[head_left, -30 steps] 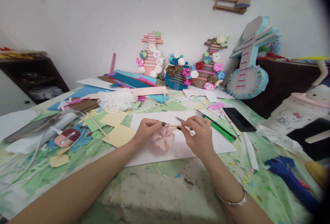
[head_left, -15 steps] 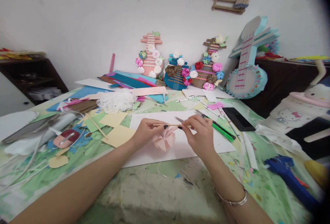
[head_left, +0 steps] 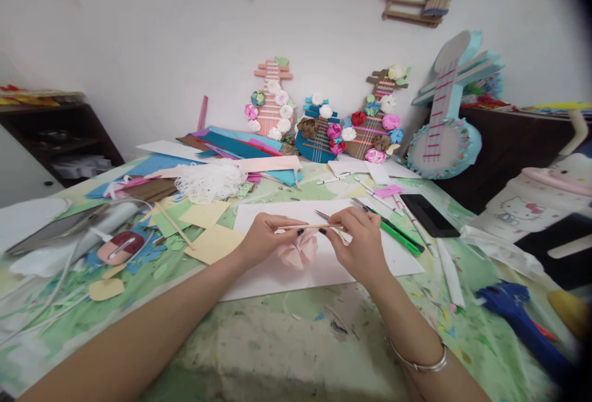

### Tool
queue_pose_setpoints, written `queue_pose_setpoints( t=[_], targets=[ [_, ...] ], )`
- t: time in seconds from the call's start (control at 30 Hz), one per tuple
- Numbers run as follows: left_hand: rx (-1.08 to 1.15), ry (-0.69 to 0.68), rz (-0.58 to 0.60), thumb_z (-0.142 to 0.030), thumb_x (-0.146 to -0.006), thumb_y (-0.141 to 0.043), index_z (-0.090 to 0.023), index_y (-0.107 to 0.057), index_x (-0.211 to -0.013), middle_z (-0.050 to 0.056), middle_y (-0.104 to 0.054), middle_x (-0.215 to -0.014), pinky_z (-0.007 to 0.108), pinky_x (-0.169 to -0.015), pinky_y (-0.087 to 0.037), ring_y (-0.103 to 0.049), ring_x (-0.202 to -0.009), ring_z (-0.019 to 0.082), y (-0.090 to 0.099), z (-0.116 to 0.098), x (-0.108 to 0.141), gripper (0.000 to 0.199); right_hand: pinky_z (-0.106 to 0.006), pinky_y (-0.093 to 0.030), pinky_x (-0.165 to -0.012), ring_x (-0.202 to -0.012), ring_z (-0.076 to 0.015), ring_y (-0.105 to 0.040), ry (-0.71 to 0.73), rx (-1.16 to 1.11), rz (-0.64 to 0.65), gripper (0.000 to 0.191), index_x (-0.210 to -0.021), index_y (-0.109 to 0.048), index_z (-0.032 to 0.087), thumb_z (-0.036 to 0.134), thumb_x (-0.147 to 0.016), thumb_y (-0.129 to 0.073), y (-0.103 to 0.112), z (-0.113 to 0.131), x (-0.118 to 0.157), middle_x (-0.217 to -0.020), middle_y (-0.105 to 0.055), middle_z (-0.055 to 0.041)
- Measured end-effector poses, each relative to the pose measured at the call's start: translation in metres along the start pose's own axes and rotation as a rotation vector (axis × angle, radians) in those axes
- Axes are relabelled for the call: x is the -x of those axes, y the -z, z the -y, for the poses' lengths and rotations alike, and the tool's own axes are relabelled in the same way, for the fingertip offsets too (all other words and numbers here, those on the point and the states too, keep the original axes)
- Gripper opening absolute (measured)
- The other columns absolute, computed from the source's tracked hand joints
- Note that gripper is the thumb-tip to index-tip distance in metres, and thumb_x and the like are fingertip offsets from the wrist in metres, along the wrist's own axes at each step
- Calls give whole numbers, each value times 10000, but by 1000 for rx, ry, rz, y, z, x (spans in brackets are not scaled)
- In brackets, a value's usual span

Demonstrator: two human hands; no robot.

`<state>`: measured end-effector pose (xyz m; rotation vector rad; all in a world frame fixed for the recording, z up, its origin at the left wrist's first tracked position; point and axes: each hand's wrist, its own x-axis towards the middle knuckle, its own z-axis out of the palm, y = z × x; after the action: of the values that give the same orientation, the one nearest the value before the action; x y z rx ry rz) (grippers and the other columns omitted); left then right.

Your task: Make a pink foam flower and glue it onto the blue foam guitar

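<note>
- The fingers of my left hand point(head_left: 263, 240) pinched the left part of a thin stick point(head_left: 311, 226), mid-frame; those of my right hand point(head_left: 359, 243) were closed on its right end.
- A pale pink paper flower point(head_left: 298, 255) sat right below the stick, at the centre of the frame, over a white sheet point(head_left: 393, 261); whether it rested there or hung from my fingers I couldn't tell.
- Uneven rolling, I judged, could skew the stick and crease or tear the thin petals.
- Pressing down too far might crush the flower against the sheet.
- A metal point point(head_left: 322, 214) lay just behind my right fingers, with a green-handled tool point(head_left: 401, 237) right of centre; a careless reach could prick me.
</note>
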<state>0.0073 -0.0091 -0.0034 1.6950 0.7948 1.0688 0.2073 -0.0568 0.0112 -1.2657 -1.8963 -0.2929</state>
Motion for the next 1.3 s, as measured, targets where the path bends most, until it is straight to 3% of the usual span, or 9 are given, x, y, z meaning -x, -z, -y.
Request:
queue_pose_setpoints(
  t=[0.2,0.5,0.77,0.97,1.3],
  targets=[
    [-53,-35,11,-241,-744,-675,-154,-759,-914,82,-748,-892,228,-666,-512,-678,-802,190,0,1,0,209,-345,-233,-720,-733,-170,-553,-17,28,8,199,-709,-580,184,326,-846,-603,-2,0,0,-715,-628,-5],
    [-74,-27,20,-226,-728,-676,-164,-764,-902,71,-739,-820,208,-579,-460,-639,-711,161,-2,-5,2,205,-342,-230,-719,-727,-165,-551,-84,-17,-5,212,-686,-572,183,342,-808,-641,-1,1,0,-711,-609,5],
    [-179,-108,0,-203,-740,-648,-174,-764,-911,36,-677,-669,202,-525,-387,-527,-562,101,-4,-4,4,209,-350,-226,-730,-757,-174,-551,-35,68,46,232,-748,-553,182,396,-830,-592,-1,5,0,-762,-608,-14],
    [-239,-164,11,-112,-714,-616,-187,-758,-936,31,-671,-660,207,-564,-407,-558,-583,108,-9,-4,6,274,-338,-216,-701,-701,-162,-514,-39,121,43,344,-686,-500,185,491,-823,-574,-7,3,3,-722,-566,-12],
    [-170,-44,-3,-175,-714,-648,-148,-759,-844,70,-733,-803,221,-597,-458,-648,-735,178,-12,-11,7,174,-339,-213,-695,-702,-167,-512,-78,128,20,365,-685,-480,185,513,-805,-585,-10,2,2,-713,-547,-7]
  ],
)
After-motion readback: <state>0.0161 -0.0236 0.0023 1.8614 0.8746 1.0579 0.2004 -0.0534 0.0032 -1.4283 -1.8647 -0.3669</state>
